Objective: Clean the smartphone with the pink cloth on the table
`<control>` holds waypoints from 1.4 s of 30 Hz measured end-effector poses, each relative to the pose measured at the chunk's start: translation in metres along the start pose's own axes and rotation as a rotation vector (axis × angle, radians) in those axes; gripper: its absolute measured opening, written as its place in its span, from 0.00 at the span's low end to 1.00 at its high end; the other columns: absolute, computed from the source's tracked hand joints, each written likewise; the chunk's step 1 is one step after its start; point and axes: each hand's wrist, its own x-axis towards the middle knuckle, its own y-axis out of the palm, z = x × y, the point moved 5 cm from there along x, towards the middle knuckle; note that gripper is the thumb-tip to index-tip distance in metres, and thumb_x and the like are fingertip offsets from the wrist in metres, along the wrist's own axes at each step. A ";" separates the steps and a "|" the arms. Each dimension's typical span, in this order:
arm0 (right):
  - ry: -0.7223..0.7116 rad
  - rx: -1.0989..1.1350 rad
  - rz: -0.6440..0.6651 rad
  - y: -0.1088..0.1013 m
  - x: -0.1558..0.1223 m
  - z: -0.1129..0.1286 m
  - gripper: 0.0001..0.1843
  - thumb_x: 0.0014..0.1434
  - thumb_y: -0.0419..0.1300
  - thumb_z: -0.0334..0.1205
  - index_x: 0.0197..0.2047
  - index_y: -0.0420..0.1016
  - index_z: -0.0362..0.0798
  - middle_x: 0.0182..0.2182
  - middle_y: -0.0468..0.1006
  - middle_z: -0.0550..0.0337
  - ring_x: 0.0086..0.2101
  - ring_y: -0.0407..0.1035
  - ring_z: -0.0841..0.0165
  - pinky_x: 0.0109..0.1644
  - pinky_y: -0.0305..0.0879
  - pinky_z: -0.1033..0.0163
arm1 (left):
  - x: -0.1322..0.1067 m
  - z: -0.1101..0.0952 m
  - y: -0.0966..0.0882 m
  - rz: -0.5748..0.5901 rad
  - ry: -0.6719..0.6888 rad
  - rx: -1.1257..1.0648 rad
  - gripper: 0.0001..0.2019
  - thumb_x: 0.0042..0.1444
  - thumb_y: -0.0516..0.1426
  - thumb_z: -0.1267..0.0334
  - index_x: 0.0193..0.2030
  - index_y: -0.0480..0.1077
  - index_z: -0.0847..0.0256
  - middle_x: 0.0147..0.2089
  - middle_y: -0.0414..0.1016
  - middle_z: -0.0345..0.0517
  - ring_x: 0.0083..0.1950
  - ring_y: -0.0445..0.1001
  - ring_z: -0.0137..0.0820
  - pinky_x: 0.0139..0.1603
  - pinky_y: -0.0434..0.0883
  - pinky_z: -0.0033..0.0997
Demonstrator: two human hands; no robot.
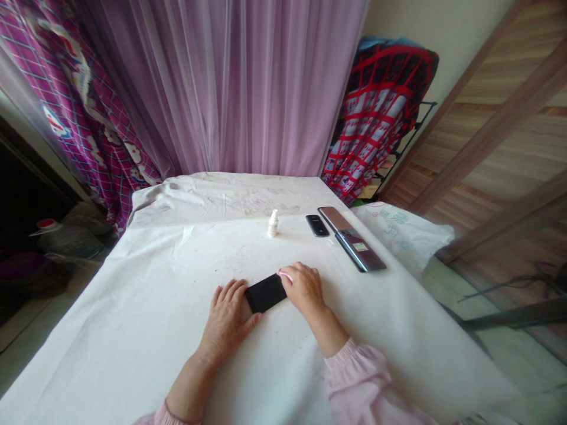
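Observation:
A black phone (264, 293) lies flat on the white-covered table, its dark screen facing up. My left hand (230, 319) rests at the phone's left end with the fingers stretched out and the thumb along the near edge. At the other end, my right hand (303, 287) is closed, pinching a small pinkish-white cloth (285, 274) against the screen's far right corner. Most of the cloth is hidden under the fingers. Beyond the phone stands a small white spray bottle (273, 224), upright and touched by neither hand.
To the right lie a small dark phone (317, 225), a brownish phone (334, 219) and a shiny dark phone (361, 251). A white plastic bag (403, 233) sits beside the table's right edge. Purple curtains (239, 88) hang behind the far edge.

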 end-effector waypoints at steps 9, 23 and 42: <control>0.006 -0.001 -0.017 0.001 -0.002 0.000 0.10 0.64 0.57 0.38 0.42 0.81 0.56 0.38 0.79 0.58 0.40 0.71 0.66 0.43 0.53 0.61 | 0.001 0.001 0.001 0.012 -0.003 0.003 0.28 0.55 0.60 0.51 0.60 0.63 0.60 0.62 0.70 0.57 0.65 0.64 0.51 0.65 0.58 0.59; -0.083 0.047 0.006 0.006 -0.017 0.021 0.11 0.66 0.55 0.37 0.43 0.79 0.56 0.39 0.78 0.59 0.42 0.70 0.67 0.46 0.54 0.61 | -0.001 0.002 0.003 0.014 -0.014 -0.008 0.28 0.55 0.60 0.51 0.60 0.63 0.59 0.63 0.69 0.57 0.66 0.63 0.50 0.66 0.56 0.58; -0.033 0.057 0.005 -0.001 -0.016 0.008 0.10 0.65 0.57 0.38 0.43 0.80 0.58 0.38 0.79 0.61 0.41 0.71 0.67 0.44 0.53 0.62 | 0.000 0.000 0.002 0.026 -0.015 0.001 0.28 0.55 0.60 0.51 0.60 0.63 0.59 0.63 0.69 0.57 0.66 0.64 0.50 0.66 0.57 0.59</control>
